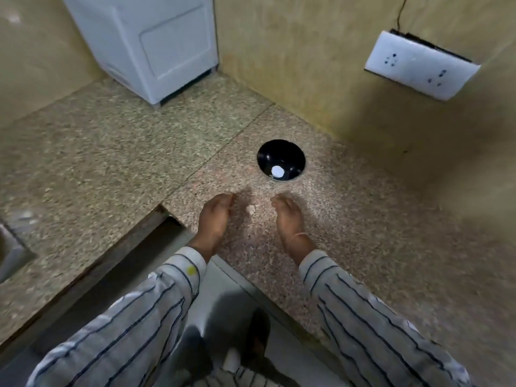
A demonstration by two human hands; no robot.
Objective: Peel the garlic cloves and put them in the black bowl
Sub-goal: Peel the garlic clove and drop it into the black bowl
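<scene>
Garlic clove (250, 209) between left grip (215, 216) and right grip (287, 219); both curled, cannot tell if grasping

Nothing readable here: no lettering or numbers show on the white plastic wall socket plate (421, 64), the white boxy appliance (156, 43) or the round black bowl (280, 160).

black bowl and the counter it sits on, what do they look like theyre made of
Black bowl: probably glazed ceramic or glossy plastic. Its inner wall is smooth and shiny, with a bright white spot that looks like a reflected light.
Counter: polished stone, likely granite. It has a fine beige-pink speckle all over and a straight seam between slabs.
The look alone settles neither.
</scene>
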